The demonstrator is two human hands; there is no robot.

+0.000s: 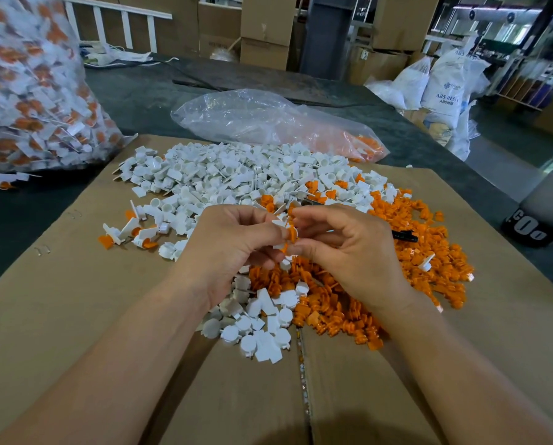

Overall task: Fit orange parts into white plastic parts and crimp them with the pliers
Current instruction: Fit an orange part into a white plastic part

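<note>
Hands meet above the orange pile (332, 303): the left hand (233, 248) pinches a white part (279, 223), the right hand (349, 252) pinches an orange part (291, 234) against it. Pushed in tilted, the orange part could jam or drop into the pile

One left hand (227, 248), one right hand (349, 255), two bags (28, 85) (262, 120), countless white parts (223, 175), orange parts (429, 252).

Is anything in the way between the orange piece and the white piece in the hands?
Nothing visible. The left hand and right hand pinch the orange piece right against the white piece.
</note>
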